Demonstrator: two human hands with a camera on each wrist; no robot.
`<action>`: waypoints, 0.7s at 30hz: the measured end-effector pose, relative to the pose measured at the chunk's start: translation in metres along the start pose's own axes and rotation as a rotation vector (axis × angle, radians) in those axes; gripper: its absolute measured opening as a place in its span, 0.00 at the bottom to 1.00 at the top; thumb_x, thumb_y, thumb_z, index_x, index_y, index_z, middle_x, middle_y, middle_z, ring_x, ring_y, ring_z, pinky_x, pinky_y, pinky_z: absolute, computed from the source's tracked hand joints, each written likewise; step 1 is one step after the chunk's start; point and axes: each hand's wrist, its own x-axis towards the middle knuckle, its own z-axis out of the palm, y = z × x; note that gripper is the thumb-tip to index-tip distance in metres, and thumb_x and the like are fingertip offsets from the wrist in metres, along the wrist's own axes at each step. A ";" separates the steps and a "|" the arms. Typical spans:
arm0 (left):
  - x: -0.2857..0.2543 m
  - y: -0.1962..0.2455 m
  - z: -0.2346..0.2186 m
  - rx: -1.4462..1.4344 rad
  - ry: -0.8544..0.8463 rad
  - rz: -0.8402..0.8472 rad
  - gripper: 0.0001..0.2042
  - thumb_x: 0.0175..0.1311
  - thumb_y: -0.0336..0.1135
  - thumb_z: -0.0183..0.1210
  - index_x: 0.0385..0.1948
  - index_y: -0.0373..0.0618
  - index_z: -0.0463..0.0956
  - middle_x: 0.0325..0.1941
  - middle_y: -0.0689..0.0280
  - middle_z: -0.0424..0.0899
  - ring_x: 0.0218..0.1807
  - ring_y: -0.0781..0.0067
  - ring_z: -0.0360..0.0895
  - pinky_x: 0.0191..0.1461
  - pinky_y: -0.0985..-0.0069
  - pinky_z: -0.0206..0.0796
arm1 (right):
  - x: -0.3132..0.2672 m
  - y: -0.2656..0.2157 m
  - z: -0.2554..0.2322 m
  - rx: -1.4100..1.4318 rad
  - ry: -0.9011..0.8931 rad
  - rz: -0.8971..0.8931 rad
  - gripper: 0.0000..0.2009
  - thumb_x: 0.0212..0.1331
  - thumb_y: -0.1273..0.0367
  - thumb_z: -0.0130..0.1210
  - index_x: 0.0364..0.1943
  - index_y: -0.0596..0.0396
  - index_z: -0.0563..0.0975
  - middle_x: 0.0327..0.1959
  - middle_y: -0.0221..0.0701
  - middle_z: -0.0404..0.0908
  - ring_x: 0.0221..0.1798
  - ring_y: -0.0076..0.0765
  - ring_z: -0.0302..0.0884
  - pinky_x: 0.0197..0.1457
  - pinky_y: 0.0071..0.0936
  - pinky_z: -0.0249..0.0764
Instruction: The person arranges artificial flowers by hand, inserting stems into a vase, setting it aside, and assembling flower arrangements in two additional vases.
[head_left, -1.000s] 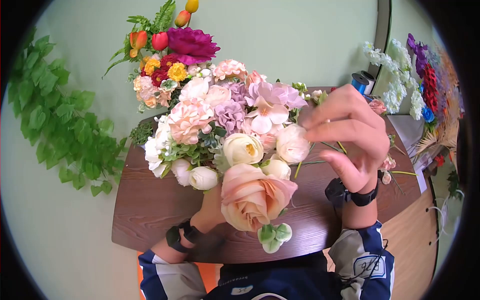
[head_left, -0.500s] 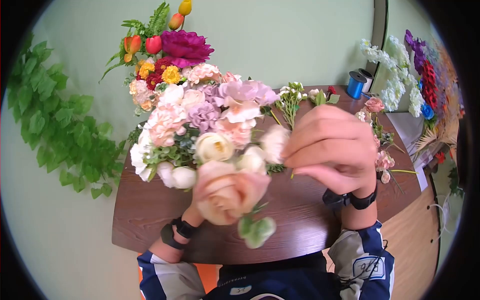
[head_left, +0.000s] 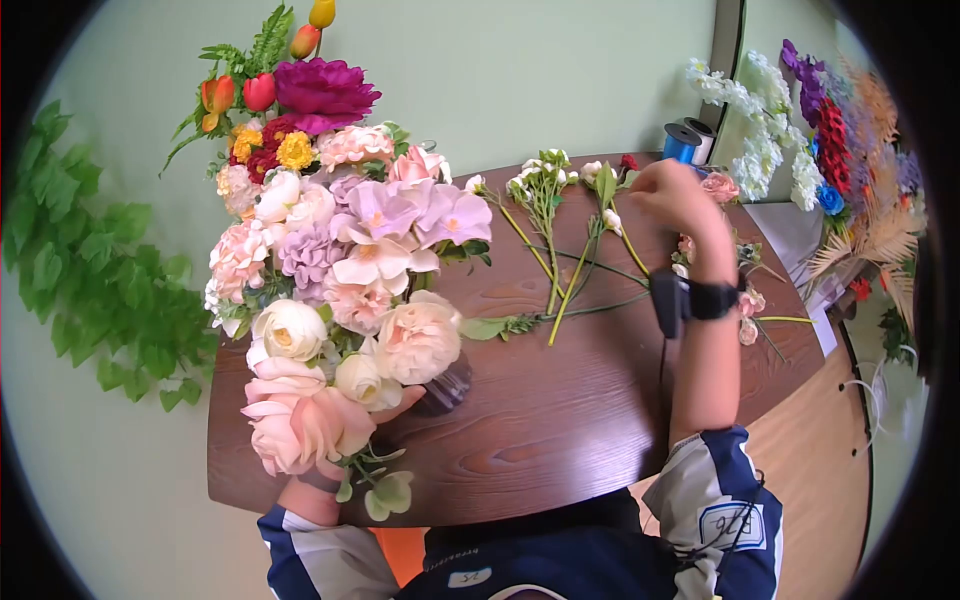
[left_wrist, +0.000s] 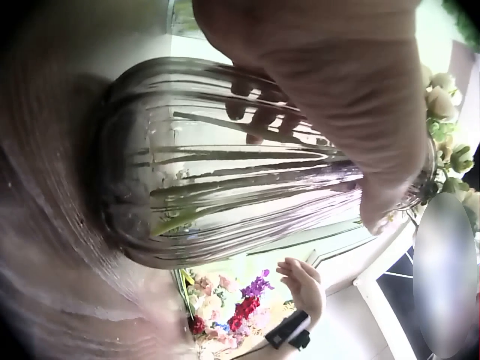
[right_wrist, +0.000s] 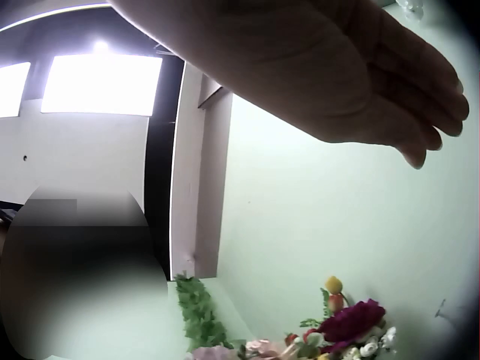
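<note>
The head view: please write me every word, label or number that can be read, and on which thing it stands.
"B26", probably, handwritten on the right sleeve's label; cords cross it, so I am not certain.
Chest patch: marks too small to read surely.
Small lettering on the dark top: too small and blurred to read.
I can read no other text.

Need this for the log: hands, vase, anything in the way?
Left hand gripping glass vase. Right hand open, empty. Loose stems lying between vase and right hand.

Bare tabletop (head_left: pixel 560 400) before the body, bouquet (head_left: pixel 350 260) blocking left
</note>
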 end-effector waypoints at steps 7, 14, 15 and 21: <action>-0.009 -0.047 -0.008 -0.061 0.102 0.090 0.43 0.47 0.40 0.67 0.62 0.35 0.49 0.61 0.55 0.63 0.63 0.61 0.61 0.67 0.67 0.52 | 0.026 0.064 0.102 -0.222 -0.080 0.292 0.10 0.43 0.75 0.57 0.31 0.68 0.79 0.34 0.55 0.79 0.41 0.55 0.79 0.41 0.43 0.76; -0.015 -0.057 -0.004 -0.160 0.075 0.024 0.44 0.46 0.41 0.67 0.63 0.36 0.49 0.61 0.56 0.62 0.63 0.61 0.60 0.68 0.67 0.49 | 0.026 0.058 0.107 0.037 -0.029 0.370 0.15 0.42 0.69 0.58 0.31 0.72 0.78 0.32 0.57 0.79 0.41 0.57 0.79 0.43 0.40 0.75; -0.016 -0.056 -0.004 -0.150 0.076 0.029 0.44 0.46 0.41 0.67 0.63 0.36 0.49 0.61 0.56 0.62 0.63 0.61 0.60 0.68 0.67 0.49 | 0.028 0.061 0.112 0.036 -0.029 0.369 0.15 0.42 0.69 0.58 0.31 0.72 0.78 0.32 0.57 0.79 0.41 0.57 0.79 0.43 0.40 0.75; -0.011 -0.047 -0.008 -0.083 0.085 0.063 0.44 0.46 0.41 0.67 0.63 0.36 0.49 0.62 0.56 0.61 0.64 0.62 0.59 0.68 0.67 0.49 | 0.033 0.062 0.115 0.047 -0.011 0.377 0.18 0.45 0.61 0.60 0.31 0.65 0.80 0.36 0.53 0.80 0.44 0.56 0.78 0.47 0.41 0.74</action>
